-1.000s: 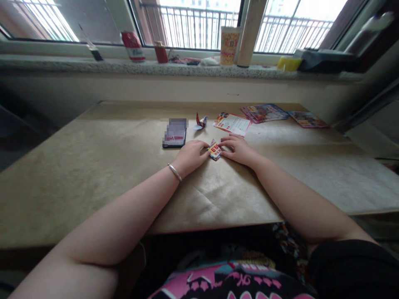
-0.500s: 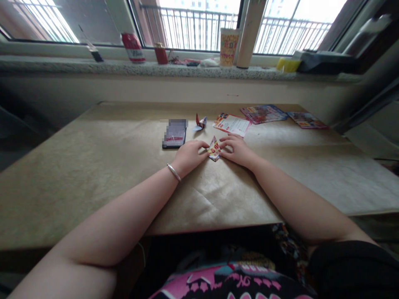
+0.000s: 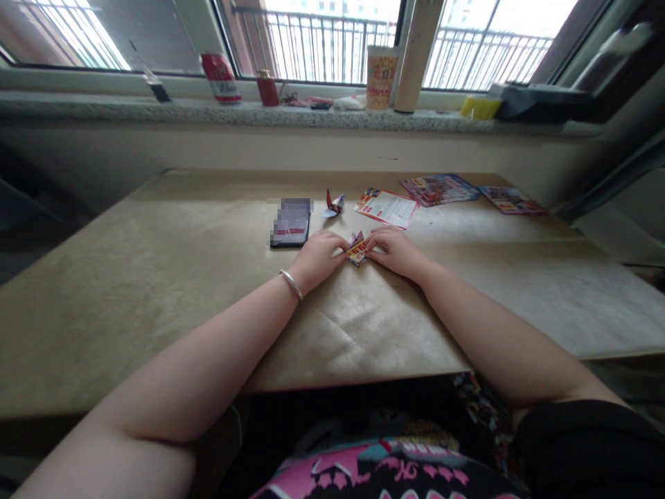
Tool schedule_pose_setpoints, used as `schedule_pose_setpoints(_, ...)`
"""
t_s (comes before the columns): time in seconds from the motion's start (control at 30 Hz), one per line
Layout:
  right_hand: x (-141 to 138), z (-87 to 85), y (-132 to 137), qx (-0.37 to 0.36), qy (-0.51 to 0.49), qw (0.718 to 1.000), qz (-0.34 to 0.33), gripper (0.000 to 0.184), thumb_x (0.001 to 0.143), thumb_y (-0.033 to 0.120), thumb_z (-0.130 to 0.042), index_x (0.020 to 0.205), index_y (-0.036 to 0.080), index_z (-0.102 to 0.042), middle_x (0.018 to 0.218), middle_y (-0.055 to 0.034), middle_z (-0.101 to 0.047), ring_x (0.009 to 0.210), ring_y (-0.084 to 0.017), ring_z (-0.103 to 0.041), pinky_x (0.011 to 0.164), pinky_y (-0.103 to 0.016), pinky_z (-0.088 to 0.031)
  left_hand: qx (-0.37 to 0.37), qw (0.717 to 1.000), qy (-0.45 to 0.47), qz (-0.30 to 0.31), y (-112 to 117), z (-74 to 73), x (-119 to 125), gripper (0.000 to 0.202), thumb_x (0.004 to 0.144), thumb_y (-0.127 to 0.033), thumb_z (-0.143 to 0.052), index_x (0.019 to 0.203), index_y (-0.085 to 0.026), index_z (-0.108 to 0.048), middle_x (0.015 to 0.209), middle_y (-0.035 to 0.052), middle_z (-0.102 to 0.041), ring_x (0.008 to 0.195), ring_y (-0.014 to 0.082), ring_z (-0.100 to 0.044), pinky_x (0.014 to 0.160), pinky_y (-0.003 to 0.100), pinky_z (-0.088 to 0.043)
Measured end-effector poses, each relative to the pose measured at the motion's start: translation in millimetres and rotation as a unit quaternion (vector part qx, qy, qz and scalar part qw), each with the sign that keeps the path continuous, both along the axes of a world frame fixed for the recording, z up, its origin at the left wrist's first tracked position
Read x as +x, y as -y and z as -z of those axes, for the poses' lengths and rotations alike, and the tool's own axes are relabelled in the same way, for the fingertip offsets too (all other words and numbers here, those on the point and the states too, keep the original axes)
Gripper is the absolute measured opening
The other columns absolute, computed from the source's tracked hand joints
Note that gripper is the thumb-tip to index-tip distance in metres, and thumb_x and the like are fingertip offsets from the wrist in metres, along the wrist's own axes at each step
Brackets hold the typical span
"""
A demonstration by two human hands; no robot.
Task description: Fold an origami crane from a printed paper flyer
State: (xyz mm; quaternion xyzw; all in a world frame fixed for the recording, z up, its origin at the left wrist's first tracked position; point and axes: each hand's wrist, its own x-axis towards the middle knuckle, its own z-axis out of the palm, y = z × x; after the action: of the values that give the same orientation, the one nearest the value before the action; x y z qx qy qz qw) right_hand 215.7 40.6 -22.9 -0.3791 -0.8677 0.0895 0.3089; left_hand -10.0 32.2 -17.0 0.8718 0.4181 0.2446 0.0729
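A small piece of folded paper (image 3: 357, 254), printed in red and yellow, lies between my two hands over the table. On its left edge my left hand (image 3: 323, 255) is closed, thumb and fingertips gripping the paper. My right hand (image 3: 395, 251) pinches the opposite edge, its fingers curled. The paper's top now shows two short points side by side. Just beyond the hands stands a folded paper crane (image 3: 335, 204) with red, white and dark patches. A phone (image 3: 291, 223) with a lit screen lies flat by my left hand.
Behind my right hand lies a white and orange printed sheet (image 3: 387, 208). Colourful printed leaflets (image 3: 440, 190) sit at the table's back right, with another leaflet (image 3: 512, 199) beside them. A red can (image 3: 220, 77) and a patterned cup (image 3: 381, 77) stand on the windowsill (image 3: 312, 119).
The tall pointed top of the folded paper has come down and parted into two shorter tips. Both hands stay nearly in place, and the right fingers have curled in closer.
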Motion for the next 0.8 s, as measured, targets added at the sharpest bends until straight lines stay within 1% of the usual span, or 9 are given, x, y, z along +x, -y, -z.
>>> schedule_pose_setpoints(0.17,2.2,-3.8,0.1,0.032,0.037,0.998,-0.027,0.005,0.082,0.023,-0.066,0.080,0.021,-0.070,0.090,-0.0056,-0.072,0.093,-0.021,-0.063,0.091,-0.037,-0.046,0.043,0.998,-0.035,0.022,-0.1,-2.0,-0.4,0.015,0.087,-0.026,-0.060,0.091,-0.018,-0.072,0.102,0.0064,-0.072,0.105,0.0215,-0.061,0.101,0.037,-0.044)
schedule_pose_setpoints(0.27,2.8,-7.1,1.4,0.027,0.055,0.997,-0.041,0.007,0.083,0.021,-0.063,0.081,0.021,-0.070,0.088,-0.0055,-0.072,0.090,-0.020,-0.063,0.087,-0.034,-0.047,0.055,0.996,-0.060,0.020,1.5,-4.1,-1.1,0.018,0.089,-0.028,-0.058,0.094,-0.019,-0.073,0.102,0.0072,-0.072,0.102,0.0213,-0.062,0.099,0.037,-0.045)
schedule_pose_setpoints(0.4,2.5,-10.6,4.4,0.018,0.065,0.997,-0.041,0.010,0.083,0.018,-0.061,0.084,0.021,-0.071,0.089,-0.0057,-0.072,0.090,-0.020,-0.062,0.085,-0.034,-0.047,0.059,0.995,-0.079,0.032,4.3,-8.4,-1.7,0.021,0.090,-0.027,-0.054,0.096,-0.021,-0.074,0.101,0.0064,-0.073,0.099,0.0212,-0.063,0.096,0.038,-0.046)
schedule_pose_setpoints(0.5,2.0,-14.6,7.9,0.018,0.082,0.996,-0.040,0.014,0.083,0.017,-0.060,0.087,0.021,-0.073,0.091,-0.0064,-0.073,0.092,-0.021,-0.063,0.087,-0.034,-0.047,0.064,0.994,-0.079,0.050,5.6,-11.1,-2.3,0.021,0.089,-0.024,-0.054,0.095,-0.021,-0.075,0.099,0.0053,-0.074,0.097,0.0207,-0.063,0.094,0.036,-0.047)
schedule_pose_setpoints(0.63,0.2,-21.9,13.9,0.026,0.112,0.993,-0.039,0.017,0.082,0.015,-0.059,0.086,0.020,-0.075,0.093,-0.0077,-0.074,0.094,-0.022,-0.063,0.088,-0.035,-0.048,0.070,0.992,-0.084,0.069,6.7,-13.3,-3.5,0.023,0.090,-0.021,-0.053,0.093,-0.022,-0.076,0.098,0.0050,-0.074,0.097,0.0202,-0.063,0.094,0.035,-0.048)
schedule_pose_setpoints(0.8,-4.2,-29.7,20.6,0.035,0.165,0.985,-0.034,0.020,0.084,0.016,-0.058,0.089,0.021,-0.077,0.094,-0.0066,-0.074,0.093,-0.023,-0.062,0.088,-0.035,-0.048,0.070,0.989,-0.098,0.088,10.7,-18.1,-2.8,0.026,0.090,-0.020,-0.051,0.093,-0.022,-0.077,0.098,0.0056,-0.075,0.096,0.0198,-0.064,0.097,0.037,-0.047)
